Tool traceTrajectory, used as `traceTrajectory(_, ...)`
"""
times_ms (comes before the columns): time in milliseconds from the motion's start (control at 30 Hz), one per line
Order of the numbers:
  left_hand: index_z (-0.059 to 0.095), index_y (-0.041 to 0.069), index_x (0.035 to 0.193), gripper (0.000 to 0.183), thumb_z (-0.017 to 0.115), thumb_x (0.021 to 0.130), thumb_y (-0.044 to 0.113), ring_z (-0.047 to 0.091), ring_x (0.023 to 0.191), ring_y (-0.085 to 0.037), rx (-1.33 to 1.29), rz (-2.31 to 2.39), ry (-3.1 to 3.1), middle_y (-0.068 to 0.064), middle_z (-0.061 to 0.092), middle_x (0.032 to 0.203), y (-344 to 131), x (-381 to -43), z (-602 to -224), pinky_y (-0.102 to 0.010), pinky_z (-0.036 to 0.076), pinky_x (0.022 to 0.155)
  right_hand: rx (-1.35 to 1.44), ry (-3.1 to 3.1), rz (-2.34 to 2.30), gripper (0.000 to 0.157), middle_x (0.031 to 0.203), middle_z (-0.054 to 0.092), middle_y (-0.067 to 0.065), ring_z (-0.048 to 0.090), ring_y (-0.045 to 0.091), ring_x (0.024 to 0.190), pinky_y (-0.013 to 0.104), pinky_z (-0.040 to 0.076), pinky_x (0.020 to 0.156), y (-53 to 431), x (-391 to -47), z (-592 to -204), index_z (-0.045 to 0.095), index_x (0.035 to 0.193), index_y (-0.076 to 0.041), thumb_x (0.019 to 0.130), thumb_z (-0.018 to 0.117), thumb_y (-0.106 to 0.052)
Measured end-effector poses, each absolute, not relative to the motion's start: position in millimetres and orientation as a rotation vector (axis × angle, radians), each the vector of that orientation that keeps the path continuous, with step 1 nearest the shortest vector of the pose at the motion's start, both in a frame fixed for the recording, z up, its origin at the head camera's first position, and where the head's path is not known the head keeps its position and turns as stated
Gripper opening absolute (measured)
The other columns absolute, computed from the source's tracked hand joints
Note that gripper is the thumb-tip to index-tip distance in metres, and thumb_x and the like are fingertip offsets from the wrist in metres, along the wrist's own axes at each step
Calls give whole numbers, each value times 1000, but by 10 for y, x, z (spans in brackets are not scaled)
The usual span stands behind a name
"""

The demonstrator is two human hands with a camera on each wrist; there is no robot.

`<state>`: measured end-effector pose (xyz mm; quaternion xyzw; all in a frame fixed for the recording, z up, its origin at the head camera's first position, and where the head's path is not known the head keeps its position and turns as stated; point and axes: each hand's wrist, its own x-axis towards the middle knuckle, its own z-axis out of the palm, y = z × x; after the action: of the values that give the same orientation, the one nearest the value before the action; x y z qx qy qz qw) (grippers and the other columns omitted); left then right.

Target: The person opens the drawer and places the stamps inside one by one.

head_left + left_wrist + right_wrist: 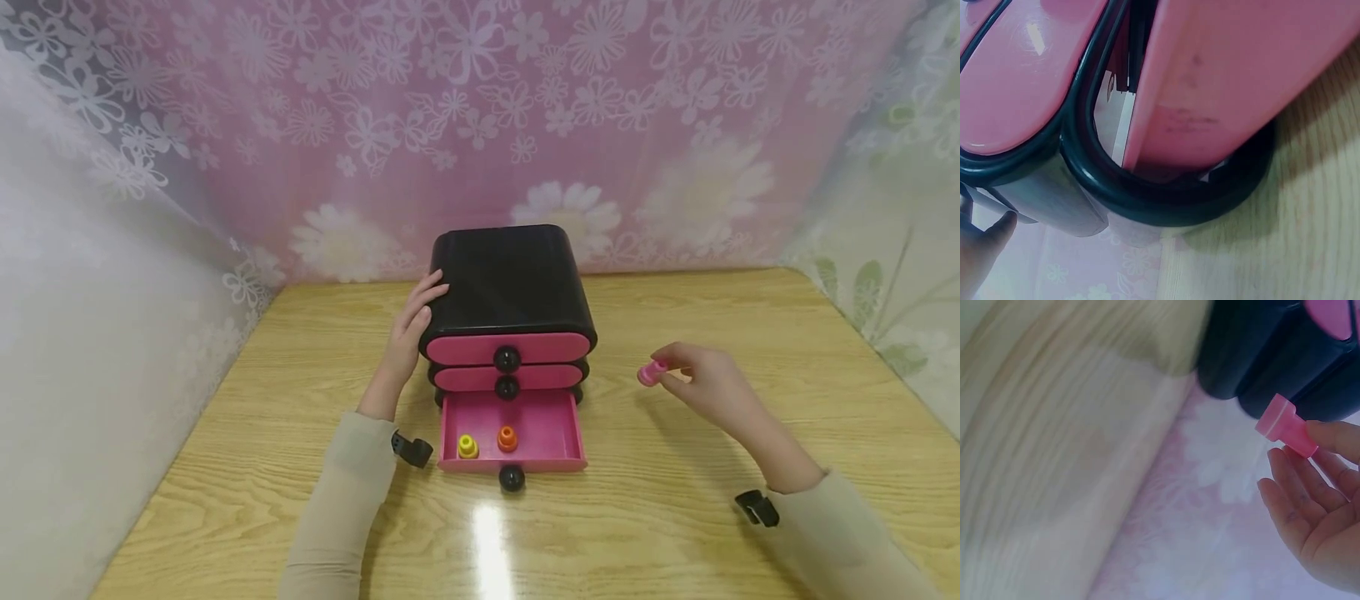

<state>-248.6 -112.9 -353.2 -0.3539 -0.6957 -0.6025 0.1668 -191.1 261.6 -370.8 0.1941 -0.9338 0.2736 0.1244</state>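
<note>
A black drawer cabinet with pink drawer fronts stands on the table, its bottom drawer pulled out. Inside that drawer sit a yellow stepped peg and an orange stepped peg. My left hand rests against the cabinet's left side, fingers extended over its upper edge; in the left wrist view only part of the hand shows. To the right of the cabinet, my right hand pinches a pink stepped peg between thumb and fingers, above the table.
Round black knobs stick out from the drawers, the lowest knob being nearest me. The wooden table extends around the cabinet. Behind it hangs a pink flowered cloth, with pale cloth at both sides.
</note>
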Motion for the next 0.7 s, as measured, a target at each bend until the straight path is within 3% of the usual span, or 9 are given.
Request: traceTrajectory(700,41,-16,120,37,27,87,-6,11,132,-21,-978,-1730,-1986,-27,26,136,-1132,-2481,-3546,-43,8,105,725,-2594,767,21,86,65,8,61,24,77,41,50,64,2339,-1659,-3649,65,89,0,69,69,3)
